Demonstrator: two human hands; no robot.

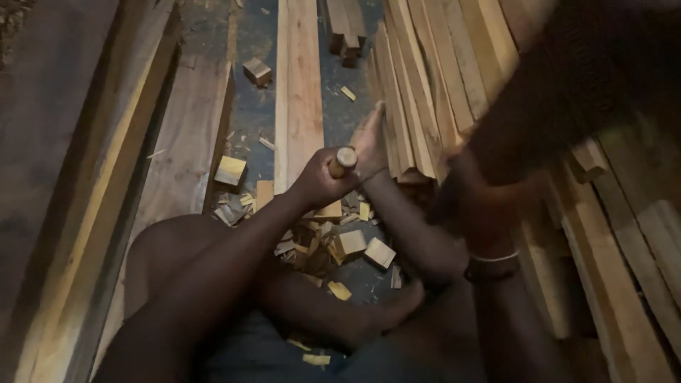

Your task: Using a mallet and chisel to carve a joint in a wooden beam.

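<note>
My left hand (318, 181) reaches in from the lower left and is closed around a round wooden handle (344, 160), whose pale end points up at the camera. What the handle belongs to is hidden. Right beside it my right hand (369, 135) lies flat, fingers pointing away, against the edge of a stack of long pale planks (415, 92). Below both hands is a heap of small wood offcuts (353, 243) on the dark floor. My bent knee (170, 245) and a bare foot (397, 301) frame that heap.
A single long board (298, 85) runs away from me at centre. Wide planks (188, 135) lie on the left. A dark, blurred arm with a pale bracelet (493, 257) crosses the plank stack at right; whose arm it is cannot be told. Loose blocks (257, 70) dot the floor.
</note>
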